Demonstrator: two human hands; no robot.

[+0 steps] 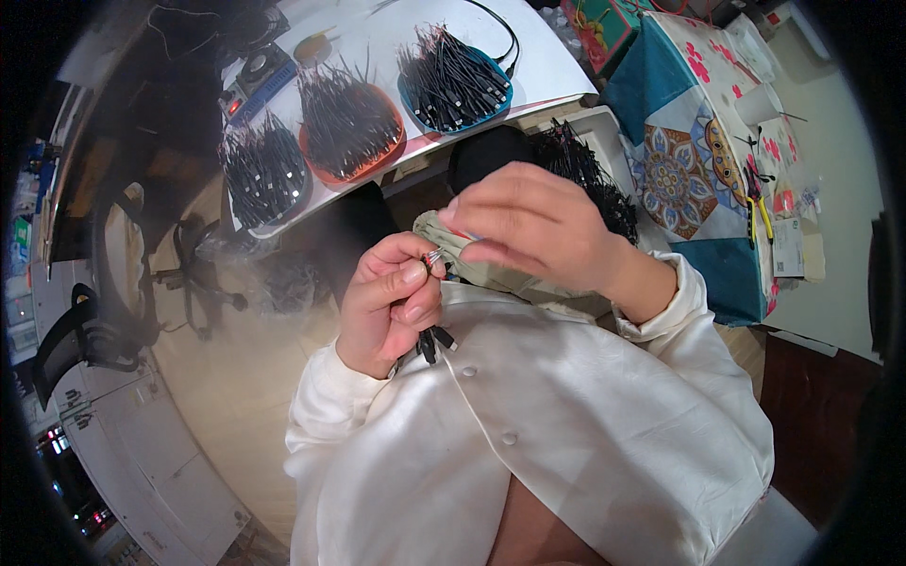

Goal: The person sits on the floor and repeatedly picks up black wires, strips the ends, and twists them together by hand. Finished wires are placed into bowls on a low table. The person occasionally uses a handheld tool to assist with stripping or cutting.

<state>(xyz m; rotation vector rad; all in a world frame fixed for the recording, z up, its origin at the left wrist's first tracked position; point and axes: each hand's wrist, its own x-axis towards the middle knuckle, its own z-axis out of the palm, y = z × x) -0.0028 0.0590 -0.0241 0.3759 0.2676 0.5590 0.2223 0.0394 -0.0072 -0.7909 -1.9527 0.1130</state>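
Gripping a small bundle of short black cables [429, 341] in my left hand [389, 307], fist clenched around it close to my chest; black plug ends stick out below the fist, bare wire tips [432, 257] poke up above thumb and forefinger. My right hand [528, 226] comes in from the right, fingers bent and pinched down at those tips, just touching them; whether it actually grips a strand I cannot tell. Both wrists in cream sleeves, cream buttoned shirt [528, 415] fills the lower frame. Under the hands an olive cloth bag [491, 274] lies on my lap.

Further up, white table [557, 75] with three round trays heaped with the same black cables: blue tray [456, 80], orange tray [351, 127], white tray [264, 174] at left. Another loose black cable pile [590, 174] sits just behind my right hand. Patterned cloth [698, 160] at right, yellow-handled pliers [758, 209] on it.
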